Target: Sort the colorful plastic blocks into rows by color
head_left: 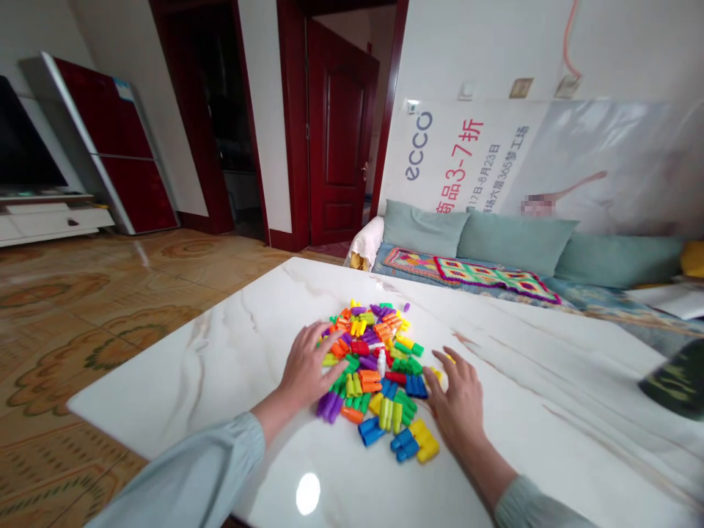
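Note:
A heap of colourful plastic building pieces (369, 381) is spread over the white marbled table (231, 345). They are short tube-like blocks in purple, orange, green, yellow, red, white and blue. My left hand (309, 367) rests at the heap's left edge, fingers spread over the orange and green pieces. On the right side, my right hand (456, 392) is open beside the pile, with its fingertips near a few yellow pieces. At the near edge of the heap lie a blue block (405, 445) and a yellow block (425, 441), side by side.
A camouflage-patterned object (676, 378) sits at the table's right edge. Behind the table is a sofa with pale green cushions (517, 240) and a crocheted cover (495, 279). A red fridge (104, 139) and a red door (342, 132) are farther back.

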Tool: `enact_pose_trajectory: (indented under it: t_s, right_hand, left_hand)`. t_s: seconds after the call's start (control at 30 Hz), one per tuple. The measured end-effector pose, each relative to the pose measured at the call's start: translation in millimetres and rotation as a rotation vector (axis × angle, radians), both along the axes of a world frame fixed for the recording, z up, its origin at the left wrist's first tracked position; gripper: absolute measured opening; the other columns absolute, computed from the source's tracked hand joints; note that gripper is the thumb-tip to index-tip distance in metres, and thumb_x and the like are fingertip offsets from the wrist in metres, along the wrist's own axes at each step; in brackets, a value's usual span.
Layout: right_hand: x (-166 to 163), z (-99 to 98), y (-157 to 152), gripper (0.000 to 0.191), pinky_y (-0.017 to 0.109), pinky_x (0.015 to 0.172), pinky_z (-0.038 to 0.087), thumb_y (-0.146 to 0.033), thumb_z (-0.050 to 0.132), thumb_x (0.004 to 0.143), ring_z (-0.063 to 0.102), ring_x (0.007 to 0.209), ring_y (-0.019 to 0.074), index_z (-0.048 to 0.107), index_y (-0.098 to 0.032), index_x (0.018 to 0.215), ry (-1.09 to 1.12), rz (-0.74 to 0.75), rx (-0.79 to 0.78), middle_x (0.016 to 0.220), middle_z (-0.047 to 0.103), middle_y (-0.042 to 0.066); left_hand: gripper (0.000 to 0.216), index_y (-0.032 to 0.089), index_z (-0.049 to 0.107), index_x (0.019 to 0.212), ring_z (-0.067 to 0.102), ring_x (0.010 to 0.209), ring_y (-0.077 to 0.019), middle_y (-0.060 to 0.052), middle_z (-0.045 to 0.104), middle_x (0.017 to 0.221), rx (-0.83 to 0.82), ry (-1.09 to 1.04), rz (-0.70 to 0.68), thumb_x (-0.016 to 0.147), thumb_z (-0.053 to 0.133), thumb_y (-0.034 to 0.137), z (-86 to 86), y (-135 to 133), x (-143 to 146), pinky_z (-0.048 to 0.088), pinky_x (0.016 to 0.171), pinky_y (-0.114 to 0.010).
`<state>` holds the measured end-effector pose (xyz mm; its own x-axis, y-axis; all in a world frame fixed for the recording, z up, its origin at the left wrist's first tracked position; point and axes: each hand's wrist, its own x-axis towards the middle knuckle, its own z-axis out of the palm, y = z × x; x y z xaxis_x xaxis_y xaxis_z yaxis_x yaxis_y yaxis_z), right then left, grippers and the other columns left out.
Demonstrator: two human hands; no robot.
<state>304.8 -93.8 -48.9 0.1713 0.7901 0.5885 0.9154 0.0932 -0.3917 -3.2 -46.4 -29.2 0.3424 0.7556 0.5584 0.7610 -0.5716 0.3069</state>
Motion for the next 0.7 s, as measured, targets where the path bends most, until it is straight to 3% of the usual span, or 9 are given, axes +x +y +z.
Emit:
enact_pose_trajectory:
  t_s: [0.1,0.23,0.37,0.47,0.53,0.63,0.7]
  right_hand:
    - [4.0,-11.1,26.3,0.072,0.061,0.104,0.033,-0.066,0.028,0.091,0.043,0.130,0.0391,0.060,-0.012,0.124,0.150,-0.219,-0.062,0.134,0.054,0.022]
    - [-19.3,-15.8,32.3,0.078,0.054,0.108,0.033,-0.069,0.025,0.089,0.049,0.127,0.0357,0.056,-0.009,0.129,0.404,-0.049,-0.152,0.131,0.059,0.021]
    - [-9.0,-0.4,41.2,0.072,0.049,0.104,0.040,-0.070,0.032,0.088,0.055,0.121,0.0324,0.058,-0.015,0.127,0.475,0.032,-0.181,0.128,0.062,0.017]
    - [24.8,11.5,77.3,0.076,0.050,0.106,0.038,-0.072,0.032,0.085,0.054,0.123,0.0336,0.060,-0.013,0.125,0.355,0.053,-0.189,0.128,0.062,0.018]
    - [41.5,14.1,110.8,0.079,0.052,0.107,0.036,-0.072,0.032,0.085,0.052,0.126,0.0351,0.056,-0.012,0.131,0.317,0.030,-0.293,0.133,0.058,0.020]
    - [44.4,10.4,159.1,0.078,0.054,0.111,0.031,-0.066,0.029,0.090,0.048,0.131,0.0336,0.042,-0.010,0.143,0.283,0.073,-0.405,0.143,0.048,0.022]
    - [35.3,5.7,185.3,0.070,0.059,0.115,0.017,-0.063,0.029,0.093,0.044,0.135,0.0319,0.040,-0.018,0.145,0.249,0.134,-0.423,0.147,0.045,0.016]
  left_hand:
    - [0.067,0.022,0.043,0.144,0.030,0.141,-0.0367,-0.015,0.039,0.150,-0.211,-0.101,0.200,0.087,0.054,0.055,-13.6,23.0,-1.7,0.029,0.114,-0.058]
    - [0.069,0.023,0.039,0.147,0.024,0.145,-0.0323,-0.012,0.037,0.153,-0.352,-0.168,0.064,0.088,0.049,0.059,-32.8,37.2,-0.2,0.025,0.118,-0.052]
    - [0.066,0.021,0.044,0.143,0.030,0.144,-0.0271,-0.011,0.038,0.153,-0.347,-0.302,-0.011,0.090,0.044,0.060,-29.0,48.5,-5.8,0.024,0.120,-0.044]
    - [0.068,0.020,0.046,0.142,0.031,0.144,-0.0249,-0.010,0.039,0.152,-0.363,-0.406,-0.001,0.090,0.042,0.063,-14.8,74.9,-9.4,0.022,0.120,-0.040]
    - [0.072,0.020,0.041,0.145,0.031,0.144,-0.0242,-0.009,0.038,0.154,-0.463,-0.481,-0.028,0.090,0.037,0.066,-7.8,99.5,-6.5,0.021,0.120,-0.040]
    - [0.076,0.021,0.038,0.148,0.028,0.145,-0.0246,-0.007,0.034,0.156,-0.602,-0.549,-0.151,0.089,0.036,0.069,-8.5,132.7,6.3,0.020,0.120,-0.038]
    - [0.076,0.022,0.038,0.148,0.029,0.145,-0.0253,-0.005,0.035,0.156,-0.625,-0.559,-0.218,0.089,0.035,0.070,-13.9,146.1,15.9,0.021,0.120,-0.038]
